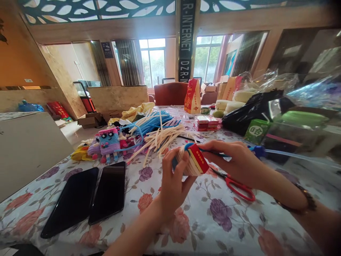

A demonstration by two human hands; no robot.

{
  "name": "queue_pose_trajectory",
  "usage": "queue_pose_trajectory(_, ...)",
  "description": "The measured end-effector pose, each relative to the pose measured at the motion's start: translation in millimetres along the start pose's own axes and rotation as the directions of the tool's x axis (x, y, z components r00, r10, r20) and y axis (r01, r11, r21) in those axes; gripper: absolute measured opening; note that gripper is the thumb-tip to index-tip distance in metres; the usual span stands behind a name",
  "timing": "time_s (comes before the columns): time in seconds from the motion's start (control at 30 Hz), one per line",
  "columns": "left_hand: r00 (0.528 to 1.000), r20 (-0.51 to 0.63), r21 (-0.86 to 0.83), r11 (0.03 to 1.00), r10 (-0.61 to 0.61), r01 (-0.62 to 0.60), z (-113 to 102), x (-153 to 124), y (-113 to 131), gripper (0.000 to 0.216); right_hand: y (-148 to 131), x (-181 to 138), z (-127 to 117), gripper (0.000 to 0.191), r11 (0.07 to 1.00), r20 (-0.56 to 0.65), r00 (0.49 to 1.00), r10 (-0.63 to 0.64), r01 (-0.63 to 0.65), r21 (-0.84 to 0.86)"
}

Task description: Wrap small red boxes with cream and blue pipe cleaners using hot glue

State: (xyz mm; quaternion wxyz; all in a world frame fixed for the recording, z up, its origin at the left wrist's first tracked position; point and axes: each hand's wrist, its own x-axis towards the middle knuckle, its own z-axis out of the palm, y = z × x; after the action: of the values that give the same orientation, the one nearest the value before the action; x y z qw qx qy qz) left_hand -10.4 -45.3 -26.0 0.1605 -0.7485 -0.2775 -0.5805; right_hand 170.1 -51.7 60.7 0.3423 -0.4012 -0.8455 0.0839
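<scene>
My left hand (172,181) is closed around a small red-ended box (199,158), tilted above the table. White fuzzy stems, with some blue, are wrapped around its sides. A blue pipe cleaner (189,145) bends over the box's upper edge. My right hand (237,160) pinches this blue strand at the box's right side; part of it is hidden behind the fingers. Red-handled scissors (241,188) lie on the table just below my right hand. Beyond my hands is a loose pile of blue pipe cleaners (156,122) and cream pipe cleaners (166,138).
Two black phone-like devices (73,199) lie at left. Fuzzy dolls (108,144) sit behind them. Small red boxes (206,123) and a red paper bag (192,96) stand farther back. On the right are a black plastic bag (255,106), a green carton (257,131) and a green-lidded container (303,121).
</scene>
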Motion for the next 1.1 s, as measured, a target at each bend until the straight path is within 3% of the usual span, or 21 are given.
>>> queue_pose_trajectory(0.1,0.997,0.006,-0.014,0.997,-0.079,0.079,0.8,2.0,-0.3,0.057,1.6,-1.6,-0.2,0.027,0.975,0.135,0.987,0.085,-0.110,0.193)
queue_pose_trajectory(0.23,0.969,-0.007,-0.068,0.967,-0.245,0.244,2.8,5.9,-2.5,0.050,2.5,-1.7,5.2,0.033,0.864,0.280,0.957,0.077,-0.204,0.460)
queue_pose_trajectory(0.47,0.920,0.023,-0.144,0.910,-0.391,0.390,5.2,9.7,-2.8,0.040,-0.2,0.5,16.2,0.028,0.796,0.315,0.941,0.124,-0.284,0.535)
queue_pose_trajectory(0.63,0.905,0.062,-0.150,0.893,-0.420,0.424,5.6,11.2,-0.2,0.036,1.2,-0.4,16.0,0.026,0.643,0.388,0.902,0.190,-0.413,0.645)
queue_pose_trajectory(1.0,0.869,0.102,-0.040,0.871,-0.484,0.489,9.1,19.4,0.5,0.033,-7.5,-1.0,28.6,0.017,0.390,0.289,0.846,0.447,-0.476,0.788)
queue_pose_trajectory(1.1,0.892,0.084,0.037,0.896,-0.445,0.443,9.5,23.6,0.3,0.035,-6.3,-1.4,32.6,0.017,0.306,0.284,0.830,0.481,-0.462,0.832)
